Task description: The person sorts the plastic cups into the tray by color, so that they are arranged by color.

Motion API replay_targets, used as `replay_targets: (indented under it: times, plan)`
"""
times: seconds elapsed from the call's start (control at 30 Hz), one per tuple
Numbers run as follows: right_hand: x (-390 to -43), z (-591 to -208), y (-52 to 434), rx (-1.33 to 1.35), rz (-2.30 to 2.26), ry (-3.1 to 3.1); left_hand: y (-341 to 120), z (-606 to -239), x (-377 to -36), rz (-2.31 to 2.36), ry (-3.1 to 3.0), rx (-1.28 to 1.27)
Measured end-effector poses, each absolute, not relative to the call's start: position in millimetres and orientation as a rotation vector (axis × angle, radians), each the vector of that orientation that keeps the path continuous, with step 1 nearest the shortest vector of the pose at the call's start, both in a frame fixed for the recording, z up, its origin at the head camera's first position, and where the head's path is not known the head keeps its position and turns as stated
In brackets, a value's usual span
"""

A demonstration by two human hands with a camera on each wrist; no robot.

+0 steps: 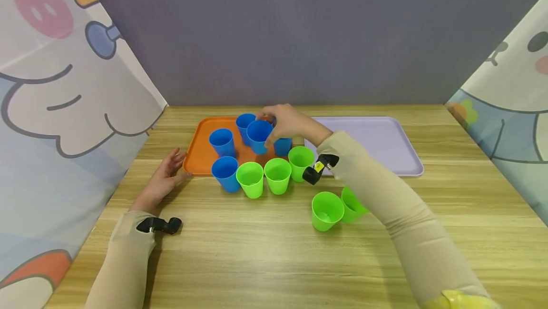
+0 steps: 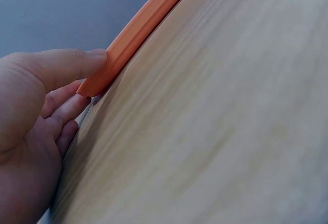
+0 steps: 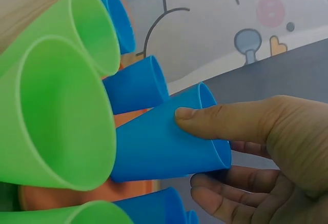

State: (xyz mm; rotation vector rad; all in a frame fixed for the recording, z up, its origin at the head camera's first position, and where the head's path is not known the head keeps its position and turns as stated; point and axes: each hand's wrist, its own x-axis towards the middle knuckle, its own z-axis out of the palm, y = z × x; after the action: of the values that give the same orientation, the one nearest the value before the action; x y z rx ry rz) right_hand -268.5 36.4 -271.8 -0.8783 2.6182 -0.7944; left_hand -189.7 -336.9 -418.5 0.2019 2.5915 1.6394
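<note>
Five blue cups sit at the orange tray (image 1: 198,149). I see my right hand (image 1: 288,123) gripping one blue cup (image 1: 259,135) above it, half hiding another. My left hand (image 1: 164,179) rests flat, fingers relaxed, thumb touching the tray's corner; green cup (image 1: 351,204) is partly behind my sleeve.

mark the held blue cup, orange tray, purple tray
held blue cup (image 1: 259,136), head view, on its side wall below the rim.
orange tray (image 1: 199,152), head view, on bare floor near its left edge.
purple tray (image 1: 376,142), head view, on its bare floor.
</note>
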Motion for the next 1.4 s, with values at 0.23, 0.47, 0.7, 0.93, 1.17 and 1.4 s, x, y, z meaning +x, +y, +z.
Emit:
replay_targets:
  times: [0.23,0.47,0.7,0.93,1.17,1.4]
  plan:
    - [-276.3,-281.5,34.9,-0.850,-0.790,2.624,-335.4,-417.9,-190.0,1.658,2.560,0.200]
    - [-282.0,-287.2,32.4,-0.830,-0.768,2.603,-335.9,-419.4,-191.9,1.669,2.543,0.196]
    - [-282.7,-286.8,29.0,-0.753,-0.814,2.527,-336.8,-419.4,-191.5,1.630,2.576,0.225]
    - [-283.9,-289.0,24.4,-0.721,-0.800,2.478,-337.0,-420.1,-191.5,1.663,2.574,0.243]
    - [-283.4,-291.6,18.7,-0.644,-0.776,2.473,-337.2,-421.3,-191.9,1.654,2.582,0.237]
    - [-284.1,-293.8,13.1,-0.606,-0.722,2.509,-336.1,-420.9,-191.6,1.638,2.601,0.220]
